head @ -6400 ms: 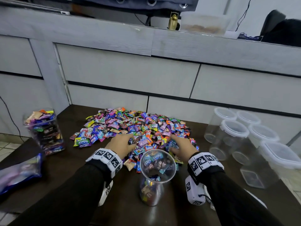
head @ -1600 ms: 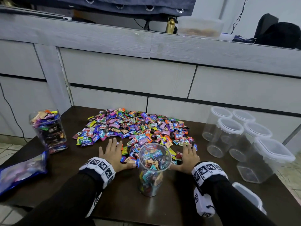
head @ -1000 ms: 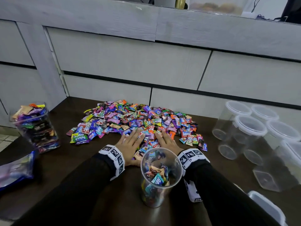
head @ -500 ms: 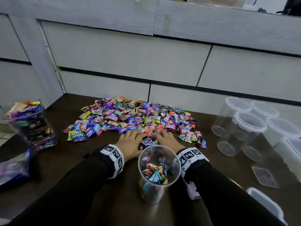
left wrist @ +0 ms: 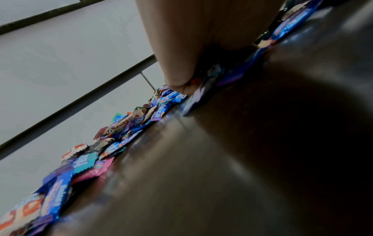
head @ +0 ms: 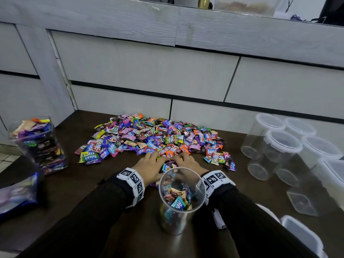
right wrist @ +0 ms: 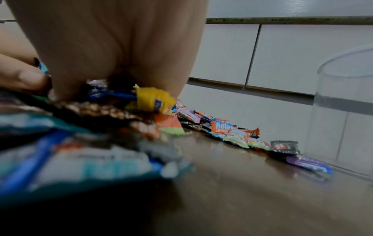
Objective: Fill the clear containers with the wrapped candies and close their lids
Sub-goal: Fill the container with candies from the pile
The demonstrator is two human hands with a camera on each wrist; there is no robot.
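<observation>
A wide pile of wrapped candies point(head: 154, 140) lies across the dark table point(head: 83, 183). Just in front of it stands an open round clear container point(head: 181, 200), partly filled with candies. My left hand point(head: 149, 168) and right hand point(head: 186, 162) sit side by side right behind its rim, at the near edge of the pile. Their fingers curl over a small heap of candies point(head: 168, 164) gathered between them. The left wrist view shows my left hand point(left wrist: 191, 39) pressing down on candies point(left wrist: 131, 124). Under my right hand point(right wrist: 121, 47), wrappers point(right wrist: 153, 102) bunch up.
A square clear container point(head: 40, 144) full of candies stands at the far left, with a blue bag point(head: 16, 194) in front of it. Several empty lidded containers point(head: 283, 146) cluster at the right. A loose lid point(head: 301, 235) lies near the front right corner. Grey drawer fronts point(head: 149, 71) rise behind the table.
My hands moved from flat beside the container up into the pile's near edge, then drew together. They now cup a heap of candies between them.
</observation>
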